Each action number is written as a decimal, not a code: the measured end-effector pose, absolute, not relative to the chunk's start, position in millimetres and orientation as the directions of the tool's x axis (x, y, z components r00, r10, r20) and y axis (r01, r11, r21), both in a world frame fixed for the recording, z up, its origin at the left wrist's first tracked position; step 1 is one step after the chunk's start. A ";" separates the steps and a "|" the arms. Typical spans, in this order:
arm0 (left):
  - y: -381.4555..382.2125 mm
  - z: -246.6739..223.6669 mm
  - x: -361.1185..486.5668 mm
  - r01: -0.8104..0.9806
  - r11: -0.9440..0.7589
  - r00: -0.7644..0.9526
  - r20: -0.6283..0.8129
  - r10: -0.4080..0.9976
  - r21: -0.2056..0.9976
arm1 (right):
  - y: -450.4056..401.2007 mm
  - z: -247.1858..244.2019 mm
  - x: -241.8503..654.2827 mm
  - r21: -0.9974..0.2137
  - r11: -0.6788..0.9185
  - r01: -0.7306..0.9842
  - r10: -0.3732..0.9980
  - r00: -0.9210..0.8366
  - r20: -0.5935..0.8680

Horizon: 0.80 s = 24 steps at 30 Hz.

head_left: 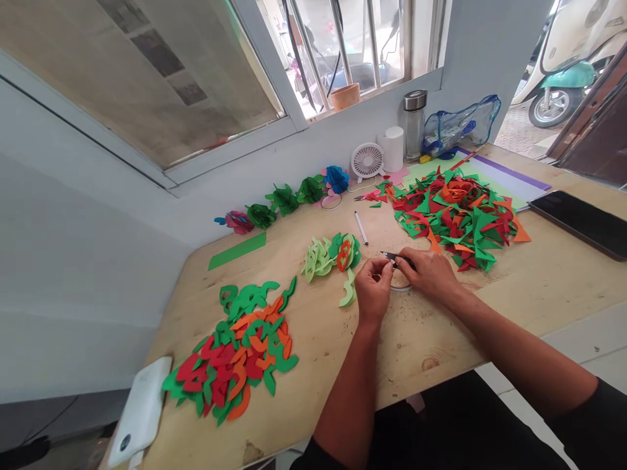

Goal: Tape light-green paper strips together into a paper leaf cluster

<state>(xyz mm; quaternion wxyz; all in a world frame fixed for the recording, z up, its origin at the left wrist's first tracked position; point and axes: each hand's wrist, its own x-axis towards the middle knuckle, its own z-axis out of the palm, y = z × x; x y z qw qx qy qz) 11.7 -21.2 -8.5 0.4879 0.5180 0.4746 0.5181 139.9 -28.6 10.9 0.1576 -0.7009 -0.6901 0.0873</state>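
Over the front of the wooden table, my left hand is closed in a pinch, and what sits between its fingertips is too small to make out. My right hand grips a slim black tool with a pointed end, its tip reaching over the left fingertips. Partly hidden below the hands is a thin pale ring. Just beyond my left hand lie light green cut paper shapes, with a red-orange piece on darker green ones. One light green curved piece rests beside the left wrist.
A heap of cut shapes covers the left side, near a white power bank. Paper scraps pile up at right beside a phone. A white pen, small fan and glass bottle stand or lie farther back.
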 end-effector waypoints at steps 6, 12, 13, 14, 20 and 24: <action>-19.6 -7.7 10.7 -0.056 -0.035 -0.003 0.034 0.999 0.998 | -29.4 9.2 140.2 -0.355 0.037 0.934 0.994 0.004 0.113; -20.3 -11.4 10.2 -0.027 -0.065 -0.040 0.064 0.997 0.997 | -30.8 9.4 139.2 -0.388 0.081 0.918 0.989 -0.025 0.147; -20.3 -11.5 10.4 -0.022 -0.068 -0.045 0.067 0.997 0.997 | -30.9 9.5 138.9 -0.393 0.090 0.915 0.988 -0.032 0.153; -20.2 -11.4 10.6 -0.018 -0.069 -0.050 0.068 0.996 0.997 | -30.9 9.5 138.6 -0.397 0.098 0.913 0.987 -0.037 0.157; -20.3 -8.5 12.5 0.003 -0.077 -0.080 0.077 0.994 0.997 | -31.2 7.8 137.7 -0.412 0.111 0.904 0.985 -0.044 0.167; -20.5 -7.0 12.2 -0.016 -0.092 -0.072 0.091 0.993 0.996 | -30.7 7.7 138.1 -0.429 0.107 0.897 0.987 -0.043 0.156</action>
